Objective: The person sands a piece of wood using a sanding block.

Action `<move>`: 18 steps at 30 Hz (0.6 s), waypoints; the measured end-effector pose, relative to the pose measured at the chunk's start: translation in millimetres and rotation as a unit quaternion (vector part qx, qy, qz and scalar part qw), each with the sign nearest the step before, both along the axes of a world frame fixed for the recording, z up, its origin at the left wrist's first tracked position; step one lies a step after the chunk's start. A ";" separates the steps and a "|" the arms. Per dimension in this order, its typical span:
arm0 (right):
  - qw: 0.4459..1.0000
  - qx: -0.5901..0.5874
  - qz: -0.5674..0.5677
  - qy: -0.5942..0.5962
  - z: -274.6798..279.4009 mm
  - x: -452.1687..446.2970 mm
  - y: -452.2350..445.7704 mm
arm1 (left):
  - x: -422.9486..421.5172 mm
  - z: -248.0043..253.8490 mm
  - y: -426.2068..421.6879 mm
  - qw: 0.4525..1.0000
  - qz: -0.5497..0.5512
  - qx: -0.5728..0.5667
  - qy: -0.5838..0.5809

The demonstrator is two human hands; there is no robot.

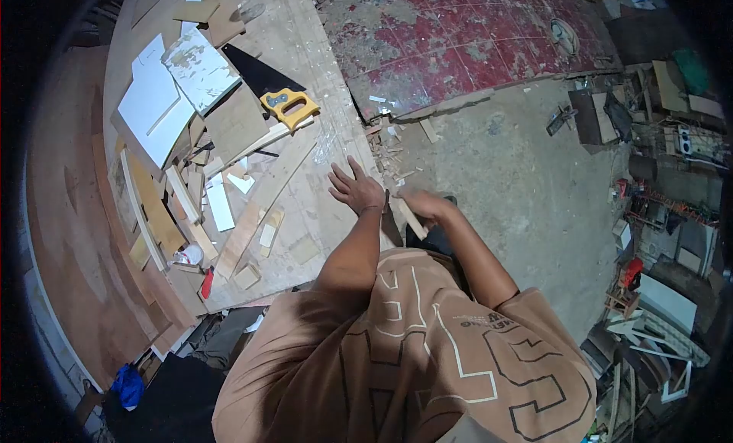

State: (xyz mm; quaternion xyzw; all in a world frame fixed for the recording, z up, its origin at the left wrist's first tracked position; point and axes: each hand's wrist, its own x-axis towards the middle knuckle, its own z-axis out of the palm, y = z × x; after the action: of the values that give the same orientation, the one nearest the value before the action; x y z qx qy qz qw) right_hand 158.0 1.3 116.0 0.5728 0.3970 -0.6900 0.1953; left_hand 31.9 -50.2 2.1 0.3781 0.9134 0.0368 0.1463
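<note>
My left hand [357, 191] lies on the wooden worktop near its right edge, fingers spread, with nothing in it. Just right of it, beyond the worktop's edge, my right hand [424, 205] is curled at a short pale wood strip [411, 218]. Its fingertips are blurred. Above my left hand, a handsaw with a yellow handle [290, 107] and a dark blade rests on the worktop [305, 168]. A long thin wood strip [275, 185] lies to the left of my left hand.
White boards [156, 99] and wood offcuts cover the worktop's left part. A red-handled tool [207, 283] lies at its near edge. Wood scraps [393, 156] litter the concrete floor beside the worktop. Piled items [649, 328] stand at the far right.
</note>
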 end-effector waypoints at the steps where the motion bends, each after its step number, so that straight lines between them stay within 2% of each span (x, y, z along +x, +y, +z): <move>1: 0.999 0.021 0.030 0.005 -15.7 0.9 -5.2 | 0.9 1.5 0.3 1.000 0.002 -0.004 -0.008; 2: 0.997 0.042 0.059 0.011 -31.3 2.1 -9.7 | 1.0 2.8 1.8 1.000 0.001 -0.002 -0.009; 3: 0.998 0.057 -0.009 0.030 -39.5 -5.3 -16.0 | -0.2 2.2 2.1 1.000 0.003 -0.011 -0.017; 4: 0.998 0.057 -0.009 0.031 -60.6 -8.3 -12.5 | -1.2 0.9 2.2 0.999 0.004 -0.021 -0.024; 6: 0.993 0.023 -0.106 0.038 -104.2 -14.4 -3.2 | -0.2 -8.2 -0.7 1.000 -0.001 -0.007 0.012; 7: 0.974 0.027 -0.220 0.041 -105.6 -18.0 -4.6 | 1.0 -4.6 0.0 1.000 0.000 -0.007 0.017; 8: 0.960 0.005 -0.280 0.028 -129.8 -15.2 -3.9 | 2.3 -1.0 1.3 1.000 0.002 -0.006 0.022; 10: 0.948 -0.012 -0.309 0.077 -98.8 -9.2 -2.2 | 1.4 0.8 2.1 1.000 0.000 -0.010 0.021; 14: 0.959 -0.017 -0.272 0.078 -30.2 -1.1 -13.0 | 2.7 -0.8 0.9 1.000 0.001 0.003 0.013; 16: 0.991 0.018 -0.125 0.034 8.8 -4.3 -13.8 | 0.8 -2.9 0.5 1.000 0.003 0.005 0.012; 17: 0.994 0.030 -0.102 0.017 -14.0 -5.9 -20.2 | 0.0 -4.1 0.2 1.000 0.003 -0.002 0.006; 18: 0.984 0.053 -0.166 0.043 -66.3 -11.0 -32.1 | 0.0 -4.0 0.7 1.000 0.002 -0.009 0.001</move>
State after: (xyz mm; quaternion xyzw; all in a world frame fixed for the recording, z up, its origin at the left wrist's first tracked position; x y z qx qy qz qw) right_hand 147.0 -30.8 49.6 0.6100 0.3406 -0.7148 0.0305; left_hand 31.9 -49.5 -2.0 0.3748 0.9147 0.0288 0.1485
